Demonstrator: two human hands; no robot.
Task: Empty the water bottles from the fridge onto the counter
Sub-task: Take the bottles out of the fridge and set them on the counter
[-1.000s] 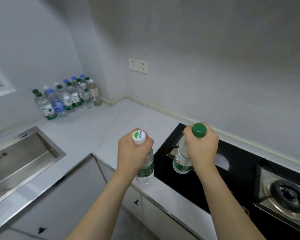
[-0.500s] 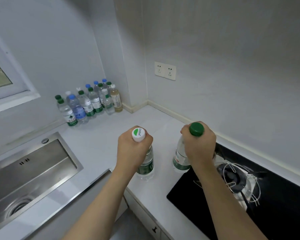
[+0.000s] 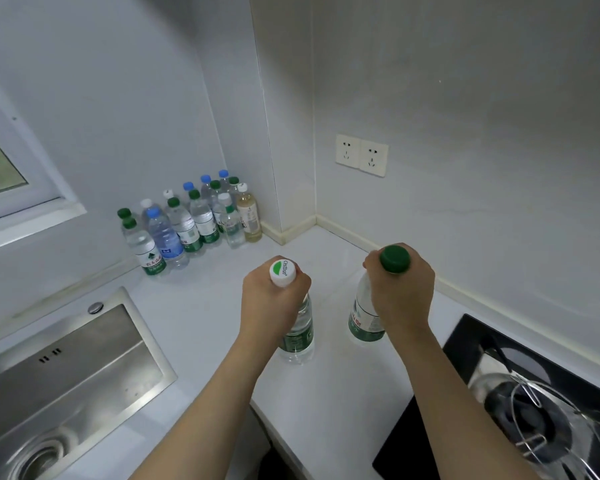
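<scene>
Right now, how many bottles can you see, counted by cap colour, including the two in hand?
Green caps: 7, one in the right hand
Blue caps: 4
White caps: 5, one in the left hand
Total: 16 bottles

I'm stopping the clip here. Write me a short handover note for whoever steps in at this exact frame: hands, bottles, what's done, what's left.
Left hand: grips the white-capped bottle by its neck, upright over the counter.
Right hand: grips the green-capped bottle by its neck, upright over the counter.
Whether either base touches the counter cannot be told.
Done: a cluster of bottles already stands in the back corner near the window.
Left: set these two down, probably beside the cluster, and release. The fridge is out of view, so how many bottles remain inside is unknown.
</scene>
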